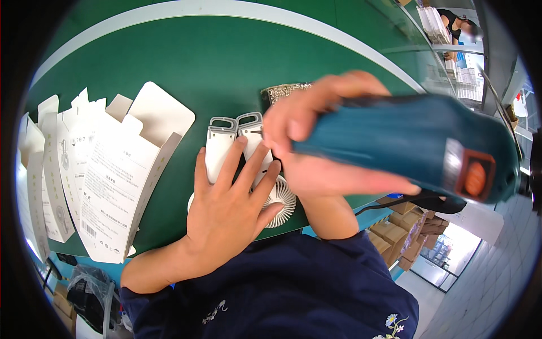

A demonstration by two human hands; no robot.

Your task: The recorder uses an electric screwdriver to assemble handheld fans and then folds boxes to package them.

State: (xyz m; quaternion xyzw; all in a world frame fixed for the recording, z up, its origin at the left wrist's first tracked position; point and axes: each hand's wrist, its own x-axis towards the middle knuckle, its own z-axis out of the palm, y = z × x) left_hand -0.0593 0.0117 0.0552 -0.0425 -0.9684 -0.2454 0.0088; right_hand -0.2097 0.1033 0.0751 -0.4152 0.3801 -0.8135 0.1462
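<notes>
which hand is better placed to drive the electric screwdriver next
Probably the right hand: it grips the teal electric screwdriver close to the white fan handles, while the left hand rests across them.

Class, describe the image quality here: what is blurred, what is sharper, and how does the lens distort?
In the head view, the right hand and teal power tool are blurred, while the left hand looks sharper; in the same head view, the white strip bows into an arc and the picture's rim falls to black.
</notes>
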